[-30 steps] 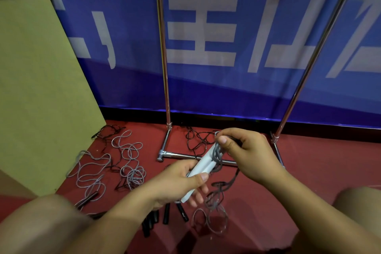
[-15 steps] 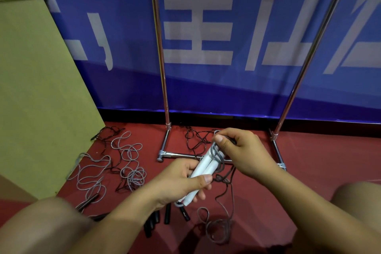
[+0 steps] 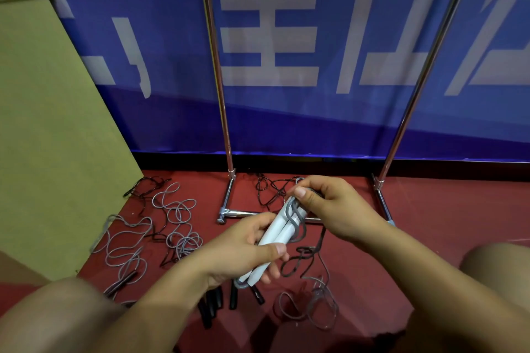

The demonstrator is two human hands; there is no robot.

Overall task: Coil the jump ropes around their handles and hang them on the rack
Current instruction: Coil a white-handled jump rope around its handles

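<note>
My left hand (image 3: 243,252) grips two white jump-rope handles (image 3: 276,233) held side by side, tilted up to the right. Their grey rope (image 3: 295,221) is wound a few turns round the upper end of the handles. My right hand (image 3: 332,203) pinches the rope at that upper end. The loose rest of the rope (image 3: 312,306) hangs down to the red floor in loops. The chrome rack (image 3: 226,129) stands just behind, its base bar partly hidden by my hands.
More grey ropes (image 3: 126,246) and thin black ropes (image 3: 149,183) lie tangled on the floor at left. Several black handles (image 3: 215,302) lie below my left hand. A green panel (image 3: 51,129) leans at left; a blue banner (image 3: 315,51) backs the rack. My knees frame the bottom corners.
The rope has been drawn tighter round the handles, and the loose loops on the floor have shortened and shifted. Both hands stay at nearly the same spot.
</note>
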